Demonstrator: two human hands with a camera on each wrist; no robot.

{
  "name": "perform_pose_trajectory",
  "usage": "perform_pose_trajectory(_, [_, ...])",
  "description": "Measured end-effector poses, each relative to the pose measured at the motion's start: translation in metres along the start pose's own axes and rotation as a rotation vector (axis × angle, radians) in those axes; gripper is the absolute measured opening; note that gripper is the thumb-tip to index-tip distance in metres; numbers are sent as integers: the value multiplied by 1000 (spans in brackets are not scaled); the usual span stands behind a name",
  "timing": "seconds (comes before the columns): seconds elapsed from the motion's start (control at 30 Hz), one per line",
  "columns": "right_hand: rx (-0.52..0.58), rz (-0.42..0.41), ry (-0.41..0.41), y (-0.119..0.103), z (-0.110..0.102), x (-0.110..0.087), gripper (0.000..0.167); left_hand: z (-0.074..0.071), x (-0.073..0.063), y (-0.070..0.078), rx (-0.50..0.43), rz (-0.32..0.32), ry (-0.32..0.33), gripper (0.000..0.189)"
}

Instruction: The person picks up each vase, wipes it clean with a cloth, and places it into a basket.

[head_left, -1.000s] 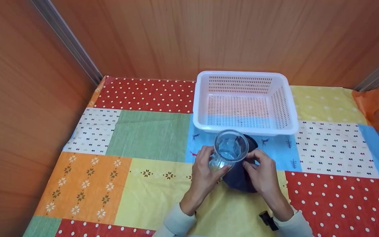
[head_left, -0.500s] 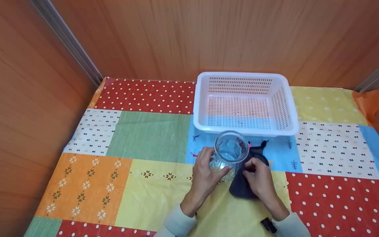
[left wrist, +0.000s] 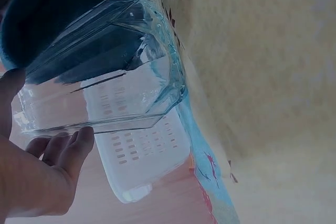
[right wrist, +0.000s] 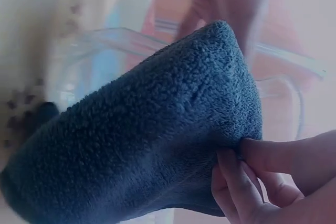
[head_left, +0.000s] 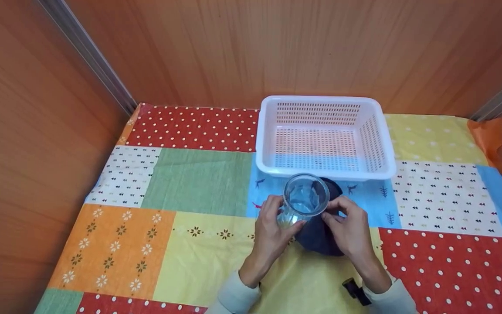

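In the head view a clear glass tumbler (head_left: pixel 305 198) stands upright on the patterned tablecloth, its round mouth facing up. My left hand (head_left: pixel 269 233) grips its left side, fingers behind and thumb in front. A dark blue, fluffy cloth (head_left: pixel 318 242) hangs against the right side of the glass, pinched between the thumb and fingers of my right hand (head_left: pixel 350 229). The left wrist view shows the faceted base of the glass (left wrist: pixel 163 61) and the cloth behind it. Seen from the right wrist, the cloth (right wrist: pixel 152 129) covers much of the glass.
A white plastic basket (head_left: pixel 325 174) with slotted walls stands just behind the glass, nothing visible inside it. Wooden panels (head_left: pixel 216 52) close off the back and sides. A black strap piece (head_left: pixel 356 291) sits by the right cuff.
The right hand drew the cloth down and to the right along the glass, then brought it back up and left. The left hand and glass have stayed in place.
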State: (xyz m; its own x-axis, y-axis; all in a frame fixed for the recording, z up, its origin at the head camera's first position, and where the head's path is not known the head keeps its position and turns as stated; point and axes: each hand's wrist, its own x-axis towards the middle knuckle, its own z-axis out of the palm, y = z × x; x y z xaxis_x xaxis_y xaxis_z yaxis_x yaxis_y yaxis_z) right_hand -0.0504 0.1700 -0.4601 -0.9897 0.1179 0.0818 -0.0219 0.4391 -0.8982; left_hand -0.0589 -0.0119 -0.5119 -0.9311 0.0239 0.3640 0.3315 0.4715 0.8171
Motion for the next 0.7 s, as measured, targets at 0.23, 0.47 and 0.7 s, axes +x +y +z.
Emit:
perform_pose_trajectory(0.23, [-18,0,-9,4,2,-1,16,0,0,0,2,-8,-6,54])
perform_pose_trajectory(0.47, [-60,-65,-17,32,11,-3,20,0,0,-2,25,31,18,56])
perform_pose_trajectory(0.7, [-221,-43,-101,58,11,4,26,2,0,-1,9,31,10,57])
